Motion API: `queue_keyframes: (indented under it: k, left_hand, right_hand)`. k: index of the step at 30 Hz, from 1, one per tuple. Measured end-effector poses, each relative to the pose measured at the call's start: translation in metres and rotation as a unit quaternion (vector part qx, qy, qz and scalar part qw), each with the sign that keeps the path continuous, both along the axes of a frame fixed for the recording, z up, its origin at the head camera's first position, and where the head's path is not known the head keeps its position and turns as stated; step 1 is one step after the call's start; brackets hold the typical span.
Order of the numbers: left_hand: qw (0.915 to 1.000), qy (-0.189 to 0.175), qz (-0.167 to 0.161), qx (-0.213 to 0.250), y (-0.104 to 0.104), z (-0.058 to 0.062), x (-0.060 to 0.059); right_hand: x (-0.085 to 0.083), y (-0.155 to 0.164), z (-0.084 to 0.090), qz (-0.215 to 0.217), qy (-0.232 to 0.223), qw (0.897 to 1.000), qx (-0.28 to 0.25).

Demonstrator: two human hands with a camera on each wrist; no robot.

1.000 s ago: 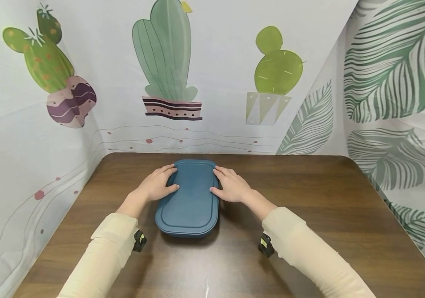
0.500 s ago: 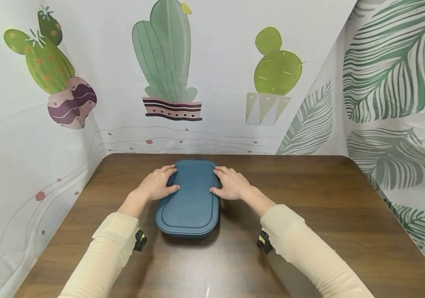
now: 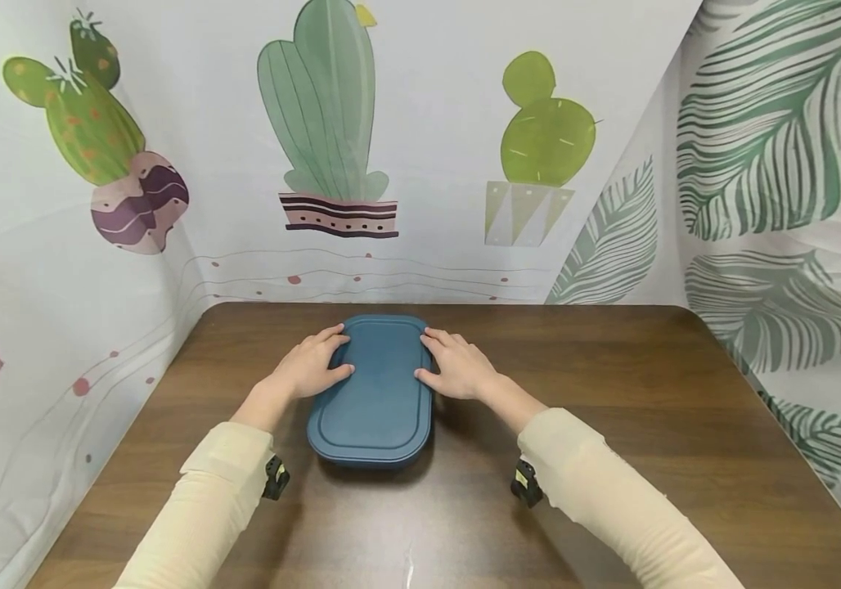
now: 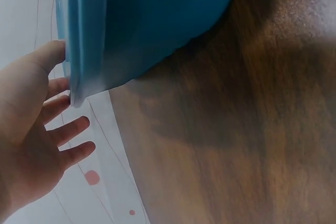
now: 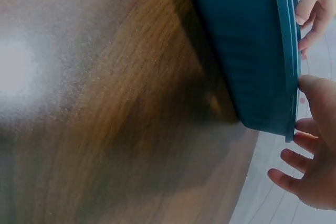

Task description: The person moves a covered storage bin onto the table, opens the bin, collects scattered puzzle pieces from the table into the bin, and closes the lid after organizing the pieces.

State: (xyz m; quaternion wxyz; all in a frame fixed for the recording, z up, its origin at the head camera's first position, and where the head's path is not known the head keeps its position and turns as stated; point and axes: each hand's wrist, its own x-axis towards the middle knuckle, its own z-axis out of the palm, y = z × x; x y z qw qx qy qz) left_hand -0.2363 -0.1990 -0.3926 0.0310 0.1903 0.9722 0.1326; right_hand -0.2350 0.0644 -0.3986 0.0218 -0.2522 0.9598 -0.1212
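A blue lidded box with rounded corners stands on the wooden table, its long side running away from me. My left hand touches the lid's left edge near the far end, thumb on top and fingers spread. Opposite it, my right hand rests on the right edge in much the same way. Seen from the left wrist, the left hand has its thumb and two fingertips at the lid's rim, while two other fingers stand off it. The right wrist view shows similar light contact by the right hand. What the box contains is hidden.
The brown wooden table extends to both sides and in front of the box. Behind it hangs a white cloth printed with cacti and leaves. Both wrists carry a small black camera, such as the right one.
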Motion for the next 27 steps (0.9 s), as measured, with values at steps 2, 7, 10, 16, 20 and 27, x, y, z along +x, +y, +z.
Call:
queue_keyframes:
  k: [2,7,10,16,20,27]
  left_hand:
    - [1.0,0.002,0.0,-0.003,0.0,0.0,0.0]
    - [0.9997,0.012,-0.004,-0.022,0.001,0.001,0.002]
    - [0.9991,0.027,-0.011,-0.031,0.002,0.002,0.004]
    - [0.9943,0.09,-0.034,-0.046,0.005,0.005,0.009]
    - [0.9888,0.13,-0.051,-0.053,0.006,0.005,0.014]
    - [0.9791,0.182,-0.072,-0.057,0.003,0.002,0.024]
  right_hand:
    - [0.001,0.0,0.0,0.005,0.009,1.0,0.001]
    - [0.007,-0.001,0.001,0.024,0.05,0.998,-0.012]
    - [0.01,0.0,0.004,0.038,0.084,0.995,-0.023]
    - [0.016,0.008,0.008,0.06,0.156,0.985,-0.043]
    - [0.021,0.017,0.008,0.058,0.171,0.982,-0.057]
    - [0.03,0.037,0.005,0.05,0.185,0.979,-0.07]
